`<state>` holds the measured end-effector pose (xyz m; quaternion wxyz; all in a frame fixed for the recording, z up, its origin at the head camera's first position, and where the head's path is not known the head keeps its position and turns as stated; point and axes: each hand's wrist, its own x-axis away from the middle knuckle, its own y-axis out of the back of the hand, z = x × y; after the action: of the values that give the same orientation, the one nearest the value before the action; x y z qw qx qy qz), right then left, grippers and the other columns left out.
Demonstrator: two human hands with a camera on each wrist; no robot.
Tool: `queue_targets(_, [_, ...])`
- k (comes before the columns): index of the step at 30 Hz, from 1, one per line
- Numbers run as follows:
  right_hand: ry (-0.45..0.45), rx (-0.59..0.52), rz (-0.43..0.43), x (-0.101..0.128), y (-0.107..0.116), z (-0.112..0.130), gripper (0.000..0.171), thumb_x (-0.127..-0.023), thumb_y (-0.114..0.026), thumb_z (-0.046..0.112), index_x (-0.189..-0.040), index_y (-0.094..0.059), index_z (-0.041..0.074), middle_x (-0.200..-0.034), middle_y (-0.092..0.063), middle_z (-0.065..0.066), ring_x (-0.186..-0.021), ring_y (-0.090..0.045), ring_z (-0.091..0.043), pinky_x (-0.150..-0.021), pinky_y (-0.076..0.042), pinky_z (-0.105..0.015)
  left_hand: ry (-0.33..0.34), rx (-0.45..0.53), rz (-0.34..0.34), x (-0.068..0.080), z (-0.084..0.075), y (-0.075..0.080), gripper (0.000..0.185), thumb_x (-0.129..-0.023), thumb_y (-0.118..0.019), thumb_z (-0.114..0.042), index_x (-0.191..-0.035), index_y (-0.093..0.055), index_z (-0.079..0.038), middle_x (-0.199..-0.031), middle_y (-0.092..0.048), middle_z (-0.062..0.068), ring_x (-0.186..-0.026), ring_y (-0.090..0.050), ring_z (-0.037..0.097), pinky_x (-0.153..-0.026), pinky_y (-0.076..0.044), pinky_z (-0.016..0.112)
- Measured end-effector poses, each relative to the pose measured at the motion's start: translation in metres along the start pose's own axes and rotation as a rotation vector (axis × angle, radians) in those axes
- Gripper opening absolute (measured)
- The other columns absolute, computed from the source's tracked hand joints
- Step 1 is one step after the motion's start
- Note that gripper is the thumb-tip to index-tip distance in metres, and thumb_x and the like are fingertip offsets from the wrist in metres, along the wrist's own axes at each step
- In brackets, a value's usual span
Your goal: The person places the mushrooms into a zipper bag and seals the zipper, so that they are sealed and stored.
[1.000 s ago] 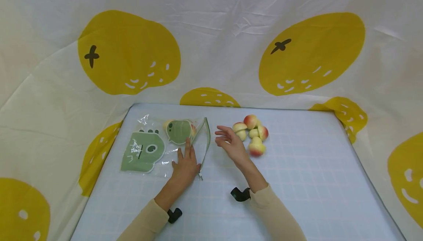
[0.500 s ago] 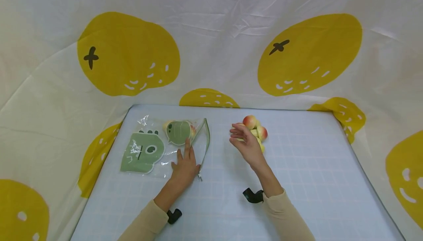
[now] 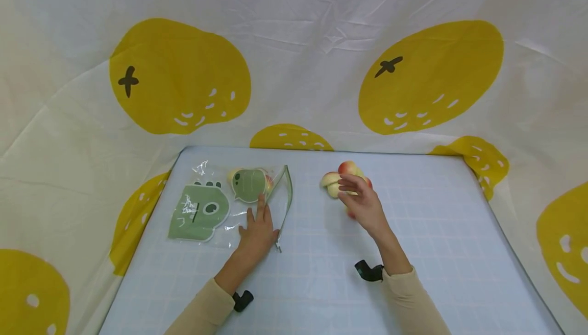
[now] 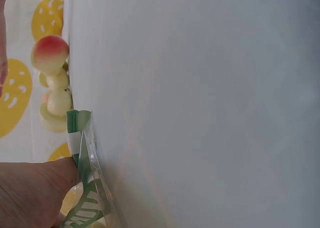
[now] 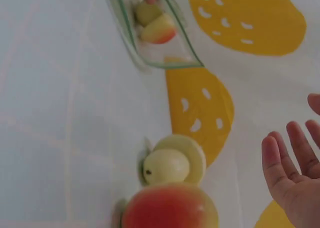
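Head view: left hand (image 3: 257, 233) lies flat on the zip bag (image 3: 229, 202) at centre-left; right hand (image 3: 363, 205), fingers spread, hovers over toy mushrooms (image 3: 337, 179) at centre, which could roll if nudged.

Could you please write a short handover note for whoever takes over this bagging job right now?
Left hand: flat on the clear zip bag, fingers straight, holding it down; the bag's mouth stands open towards the toy mushrooms.
Right hand: over the mushroom pile, fingers relaxed, nothing gripped yet.
Done: at least one mushroom already lies inside the bag.
Left: the loose mushrooms on the mat probably go in next, then the zip needs closing.
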<state>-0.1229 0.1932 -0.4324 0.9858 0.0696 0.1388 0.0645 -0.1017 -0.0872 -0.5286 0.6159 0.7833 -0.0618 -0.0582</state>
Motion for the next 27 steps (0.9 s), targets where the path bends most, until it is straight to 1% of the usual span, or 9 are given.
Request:
queue_targets(2, [0.006,0.001,0.002,0.001,0.008,-0.005,0.044,-0.092,-0.065,-0.009,-0.135,-0.051,-0.011,-0.125,-0.057,-0.032,-0.114,-0.051,-0.054,-0.09,-0.051,-0.026,0.005,0.008,0.003,0.0,0.0,0.001,0.088,-0.089,-0.077,-0.031,-0.149,-0.03,0.013,-0.164,-0.011,0.021,-0.131,-0.035,0.059,-0.075,-0.046,0.075])
queue_targets(7, [0.0,0.059,-0.032,0.006,0.026,-0.02,0.044,-0.092,-0.066,-0.007,-0.133,-0.053,-0.011,-0.125,-0.059,-0.026,-0.115,-0.052,-0.053,-0.091,-0.05,-0.026,0.011,0.018,0.015,0.0,-0.002,0.003,0.086,-0.09,-0.077,-0.03,-0.149,-0.031,0.012,-0.164,-0.011,0.021,-0.132,-0.034,0.059,-0.077,-0.045,0.076])
queue_targets(11, [-0.009,0.082,-0.053,0.011,0.037,-0.029,0.044,-0.091,-0.067,-0.009,-0.133,-0.053,-0.012,-0.126,-0.056,-0.032,-0.115,-0.051,-0.054,-0.091,-0.05,-0.025,0.014,0.017,0.021,0.001,-0.002,0.004,0.086,-0.09,-0.077,-0.03,-0.149,-0.031,0.012,-0.164,-0.01,0.021,-0.132,-0.034,0.059,-0.077,-0.045,0.076])
queue_targets(14, [-0.022,0.106,-0.074,0.015,0.043,-0.034,0.045,-0.09,-0.068,-0.009,-0.133,-0.053,-0.012,-0.127,-0.056,-0.033,-0.115,-0.052,-0.054,-0.089,-0.05,-0.024,0.018,0.022,0.026,0.001,-0.003,0.005,0.086,-0.09,-0.077,-0.03,-0.15,-0.03,0.012,-0.164,-0.01,0.02,-0.132,-0.034,0.058,-0.078,-0.044,0.076])
queue_targets(17, [-0.041,0.137,-0.093,0.017,0.047,-0.039,0.045,-0.09,-0.068,-0.009,-0.132,-0.053,-0.012,-0.128,-0.056,-0.03,-0.114,-0.053,-0.052,-0.088,-0.05,-0.022,0.019,0.023,0.031,0.001,-0.003,0.005,0.086,-0.09,-0.076,-0.03,-0.15,-0.03,0.012,-0.164,-0.01,0.02,-0.133,-0.033,0.058,-0.078,-0.044,0.076])
queue_targets(20, [-0.057,0.139,-0.098,0.018,0.051,-0.046,0.046,-0.09,-0.068,-0.009,-0.133,-0.053,-0.013,-0.129,-0.056,-0.031,-0.115,-0.053,-0.052,-0.088,-0.05,-0.021,0.019,0.023,0.034,0.001,-0.003,0.005,0.085,-0.091,-0.076,-0.03,-0.15,-0.031,0.012,-0.164,-0.009,0.021,-0.133,-0.033,0.058,-0.078,-0.044,0.076])
queue_targets(24, [-0.077,0.129,-0.106,0.019,0.056,-0.066,0.047,-0.09,-0.069,-0.006,-0.134,-0.053,-0.011,-0.131,-0.055,-0.033,-0.116,-0.052,-0.051,-0.086,-0.049,-0.018,0.021,0.023,0.041,0.0,-0.002,0.004,0.086,-0.091,-0.076,-0.031,-0.15,-0.031,0.012,-0.165,-0.008,0.021,-0.133,-0.033,0.058,-0.079,-0.044,0.076])
queue_targets(27, [-0.129,0.16,-0.145,0.02,0.059,-0.08,0.047,-0.092,-0.071,0.0,-0.135,-0.054,-0.006,-0.134,-0.054,-0.028,-0.119,-0.053,-0.046,-0.083,-0.048,-0.014,0.019,0.021,0.036,0.0,-0.002,0.004,0.086,-0.091,-0.076,-0.031,-0.15,-0.031,0.012,-0.164,-0.009,0.021,-0.133,-0.033,0.059,-0.078,-0.044,0.076])
